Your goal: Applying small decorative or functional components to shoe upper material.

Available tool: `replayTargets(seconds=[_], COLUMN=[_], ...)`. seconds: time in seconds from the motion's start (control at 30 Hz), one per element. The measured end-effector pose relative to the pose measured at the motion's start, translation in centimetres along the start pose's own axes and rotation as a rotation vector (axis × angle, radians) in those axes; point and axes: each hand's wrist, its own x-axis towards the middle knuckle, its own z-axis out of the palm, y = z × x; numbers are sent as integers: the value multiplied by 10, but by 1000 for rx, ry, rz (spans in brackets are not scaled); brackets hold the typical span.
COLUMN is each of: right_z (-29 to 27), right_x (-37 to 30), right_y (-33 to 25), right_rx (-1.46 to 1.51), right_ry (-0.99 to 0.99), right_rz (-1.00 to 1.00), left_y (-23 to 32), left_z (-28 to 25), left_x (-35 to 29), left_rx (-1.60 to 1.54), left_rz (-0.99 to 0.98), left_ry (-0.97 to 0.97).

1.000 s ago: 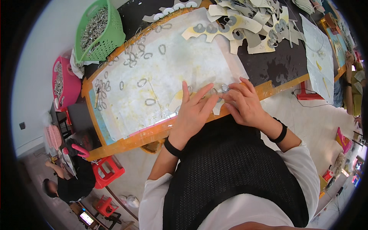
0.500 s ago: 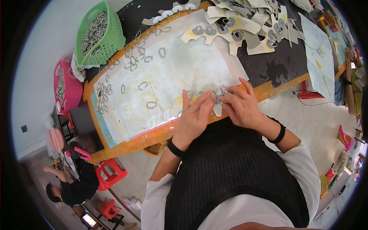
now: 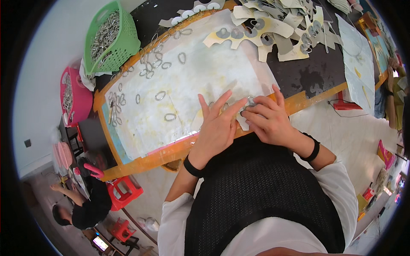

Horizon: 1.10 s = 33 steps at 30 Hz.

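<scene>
Left hand (image 3: 215,130): while spread mid-frame, cannot tell hold.
Right hand (image 3: 271,121): curls by ring (image 3: 250,100), centre-right; cannot tell hold.

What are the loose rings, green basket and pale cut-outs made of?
Loose rings: probably metal, polished; they're silvery and shiny. Green basket: likely smooth moulded plastic, with evenly coloured, perforated walls. Pale cut-outs: thin, matte sheets, perhaps card or imitation leather; I can't tell which.
</scene>
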Motion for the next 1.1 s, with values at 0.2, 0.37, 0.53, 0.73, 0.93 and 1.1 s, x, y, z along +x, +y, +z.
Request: replayTargets(seconds=[0.2, 0.37, 0.53, 0.73, 0.93, 1.1], right_z=[-1, -2, -3, -3, 2, 5], right_x=[-1, -2, -3, -1, 5, 6], right_y=[-1, 0, 2, 1, -4, 0], right_rx=[-31, -17, 134, 83, 29, -43], right_ry=[-33, -40, -35, -24, 10, 26], right_rz=[-22, -31, 57, 41, 42, -14], left_y=[-18, -17, -20, -34, -31, -17], left_z=[13, 6, 6, 13, 13, 7], left_x=[1, 3, 3, -15, -19, -14], left_rx=[-118, -73, -18, -5, 24, 163], left_rz=[123, 132, 160, 168, 116, 89], left_ry=[21, 9, 12, 78, 51, 65])
